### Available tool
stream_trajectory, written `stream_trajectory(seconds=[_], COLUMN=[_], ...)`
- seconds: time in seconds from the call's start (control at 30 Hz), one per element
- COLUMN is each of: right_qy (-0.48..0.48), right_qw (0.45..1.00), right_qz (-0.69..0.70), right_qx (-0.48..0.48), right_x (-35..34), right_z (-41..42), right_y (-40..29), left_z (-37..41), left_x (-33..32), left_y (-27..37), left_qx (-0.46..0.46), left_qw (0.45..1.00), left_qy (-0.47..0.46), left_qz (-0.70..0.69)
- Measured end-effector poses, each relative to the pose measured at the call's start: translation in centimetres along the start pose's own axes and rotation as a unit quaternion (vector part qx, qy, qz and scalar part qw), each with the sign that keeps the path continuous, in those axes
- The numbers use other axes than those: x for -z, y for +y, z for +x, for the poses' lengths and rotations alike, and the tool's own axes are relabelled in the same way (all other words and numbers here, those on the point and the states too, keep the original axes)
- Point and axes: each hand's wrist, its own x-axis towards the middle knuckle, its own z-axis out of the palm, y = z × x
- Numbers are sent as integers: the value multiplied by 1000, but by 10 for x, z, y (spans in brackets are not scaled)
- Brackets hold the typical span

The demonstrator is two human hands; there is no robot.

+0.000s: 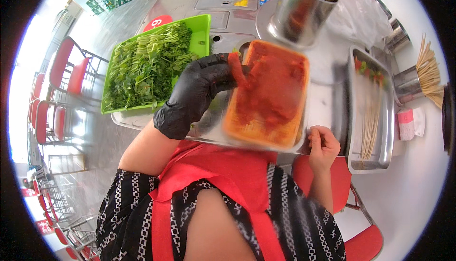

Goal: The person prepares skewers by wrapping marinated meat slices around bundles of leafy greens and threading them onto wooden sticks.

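My left hand (197, 90), in a black glove, pinches a strip of red marinated meat (236, 69) with a bit of green at its top end. It is held over the left rim of an orange plastic tray (263, 136), which contains more red-coated meat (272, 86). Left of the glove, a green plastic tray (202, 29) is heaped with leafy herb stalks (149, 65) that look like coriander. My bare right hand (324, 147) is by the table's near edge, fingers curled; whether anything thin is between them cannot be made out.
A steel tray (386, 156) at the right bears loaded skewers (368, 118). Steel cups of bamboo sticks stand behind (302, 15) and far right (409, 83). There is a plastic bag (359, 15), a tissue pack (406, 124) and a red chair (326, 179).
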Motion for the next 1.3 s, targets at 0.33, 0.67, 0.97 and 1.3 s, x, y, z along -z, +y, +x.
stream_trajectory(seconds=[0.33,0.67,0.97,1.3], right_qy=[-1,-300,-315,-287], right_qw=[999,892,822,834], right_qz=[34,-144,-337,-312], right_qx=[-3,307,335,352], right_x=[1,-182,-255,-243], right_z=[20,96,100,102], right_y=[-35,-124,-102,-104], left_z=[-67,-121,-151,-147], left_x=[28,59,97,111], left_y=[-5,-10,-20,-36], left_qx=[105,164,166,126], left_qw=[991,966,953,958], left_qy=[38,-38,-65,-90], left_qz=[80,-197,-243,-241])
